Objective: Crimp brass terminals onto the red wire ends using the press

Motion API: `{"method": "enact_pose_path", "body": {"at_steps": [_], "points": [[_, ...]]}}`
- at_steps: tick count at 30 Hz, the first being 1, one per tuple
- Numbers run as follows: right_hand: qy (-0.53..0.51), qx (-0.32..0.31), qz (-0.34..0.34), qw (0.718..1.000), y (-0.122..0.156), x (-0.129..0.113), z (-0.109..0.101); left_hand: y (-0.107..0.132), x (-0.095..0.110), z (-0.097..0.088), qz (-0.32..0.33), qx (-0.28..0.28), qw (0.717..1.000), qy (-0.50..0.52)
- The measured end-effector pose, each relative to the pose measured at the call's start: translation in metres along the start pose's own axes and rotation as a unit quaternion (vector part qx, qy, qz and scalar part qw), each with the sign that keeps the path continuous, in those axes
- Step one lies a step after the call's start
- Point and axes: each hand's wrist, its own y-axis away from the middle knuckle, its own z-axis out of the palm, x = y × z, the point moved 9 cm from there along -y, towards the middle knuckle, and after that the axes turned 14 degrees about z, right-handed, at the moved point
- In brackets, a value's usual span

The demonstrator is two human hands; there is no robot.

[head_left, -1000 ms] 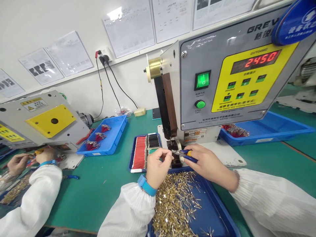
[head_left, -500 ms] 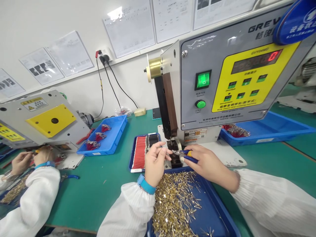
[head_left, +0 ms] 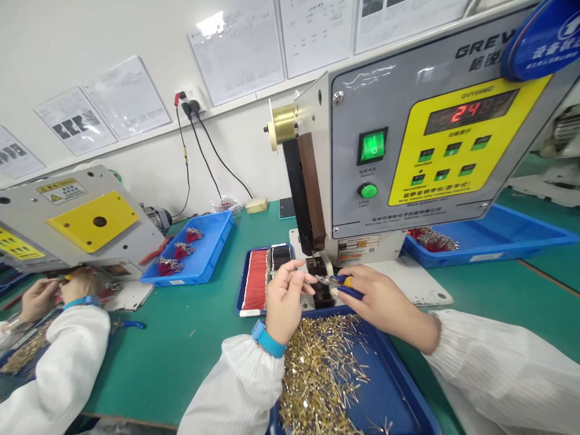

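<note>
A pair of pliers (head_left: pixel 350 291) with blue and yellow handles is held in my right hand (head_left: pixel 379 302), jaws pointing left. My left hand (head_left: pixel 286 299), a blue band on its wrist, is closed in a pinch by the plier tips; whatever small piece is between its fingers is too small to name. Both hands are in front of the machine's working head (head_left: pixel 321 266). Below them lies a blue tray (head_left: pixel 401 386) with a heap of gold-coloured metal pins (head_left: pixel 317 374). Left of my left hand, red wires (head_left: pixel 256 279) and black wires (head_left: pixel 281 256) lie in rows in a small tray.
A grey machine (head_left: pixel 362 103) with a lit display stands close in front of me. Blue bins with red wire bundles are at the left (head_left: pixel 211 241) and right (head_left: pixel 493 238). At far left, a co-worker's hands (head_left: pixel 79 287) work at another machine (head_left: pixel 90 211).
The red digits on the machine's display have changed and now read 24 at the left. My hands and the pliers have hardly moved.
</note>
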Motion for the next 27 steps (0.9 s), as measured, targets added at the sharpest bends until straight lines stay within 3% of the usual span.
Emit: {"method": "enact_pose_path", "body": {"at_steps": [14, 27], "points": [[0.003, 0.022, -0.002, 1.000, -0.0003, -0.0012, -0.0048, 0.0009, 0.0032, 0.0016, 0.019, -0.021, 0.996, -0.087], [0.004, 0.012, 0.002, 1.000, -0.0001, 0.0007, -0.0022, 0.0014, 0.0052, 0.0018, 0.038, -0.027, 0.995, -0.092]]}}
